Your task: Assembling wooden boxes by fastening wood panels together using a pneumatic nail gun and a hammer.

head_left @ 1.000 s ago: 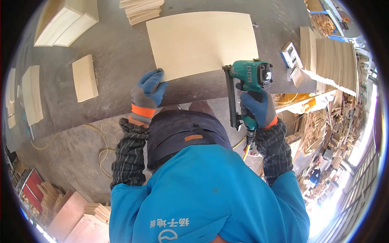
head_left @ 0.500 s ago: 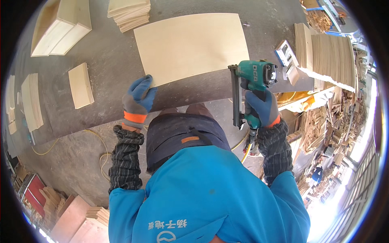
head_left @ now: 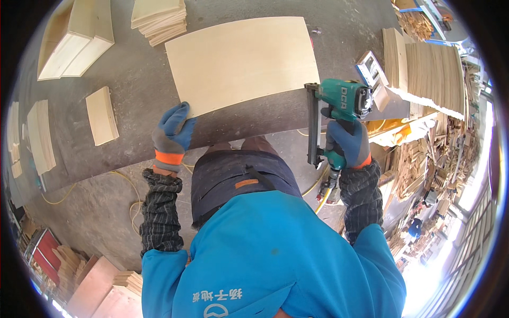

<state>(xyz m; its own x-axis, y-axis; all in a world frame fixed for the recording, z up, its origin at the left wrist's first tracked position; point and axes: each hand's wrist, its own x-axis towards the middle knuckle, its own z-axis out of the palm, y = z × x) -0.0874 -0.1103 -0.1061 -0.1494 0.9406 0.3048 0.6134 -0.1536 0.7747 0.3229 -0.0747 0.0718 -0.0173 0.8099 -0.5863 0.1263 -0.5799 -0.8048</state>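
A large pale plywood panel lies on the dark worktable, its long near edge close to the table's front. My left hand, in a blue and grey work glove with an orange cuff, grips the panel's near left corner, fingers at the edge. In my right hand, gloved alike, is a teal and black air nail gun, fingers wrapped round its handle. The gun's nose is beside the panel's near right corner, overlapping it in view; whether they touch I cannot tell. A yellow air hose runs down from the handle.
An open wooden box and a stack of thin boards stand on the table's far left side. Smaller board stacks lie nearer. Tall board stacks and a small metal-faced block are at right; wood scraps lie beyond.
My right hand has carried the nail gun a little to the right, away over the panel's near right corner. The view has shifted slightly; my left hand stays at the panel's corner.
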